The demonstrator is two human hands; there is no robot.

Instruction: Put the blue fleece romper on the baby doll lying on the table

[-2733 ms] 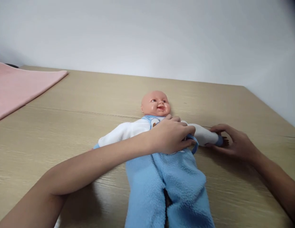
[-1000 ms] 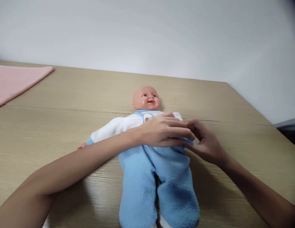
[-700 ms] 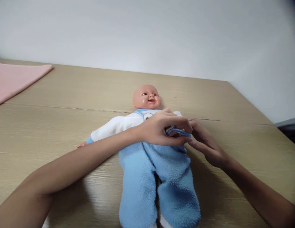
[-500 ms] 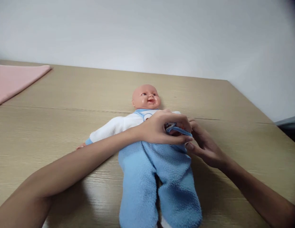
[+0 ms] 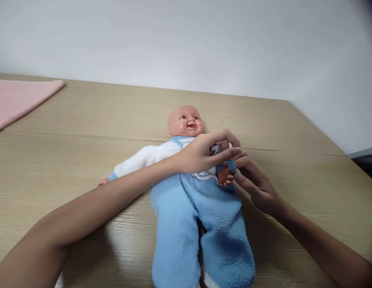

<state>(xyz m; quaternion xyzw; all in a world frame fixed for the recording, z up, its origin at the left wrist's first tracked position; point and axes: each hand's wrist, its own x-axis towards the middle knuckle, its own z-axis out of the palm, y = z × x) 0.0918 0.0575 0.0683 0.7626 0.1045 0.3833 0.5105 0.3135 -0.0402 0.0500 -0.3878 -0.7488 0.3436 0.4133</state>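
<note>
A baby doll (image 5: pixel 176 200) in a white top with blue fleece legs lies face up on the table, its head away from me. My left hand (image 5: pixel 205 154) reaches across its chest, fingers and thumb closed around the sleeve on the right of the view. From the right, my right hand (image 5: pixel 257 182) pinches the blue sleeve cuff (image 5: pixel 230 166) at its outer edge. Just below that cuff the doll's small hand (image 5: pixel 225 176) shows. Most of this sleeve is hidden behind my left hand. The doll's other arm (image 5: pixel 138 160) stretches out to the left, partly behind my forearm.
A pink cloth (image 5: pixel 20 100) lies flat at the far left of the wooden table (image 5: pixel 84 112). A pale wall (image 5: pixel 174 44) rises behind the table. Something dark (image 5: pixel 365 160) shows beyond the right edge.
My left hand has shifted slightly up, its thumb higher than before. The doll's hand, hidden earlier, now shows under the cuff, and more of the chest pattern is visible.
</note>
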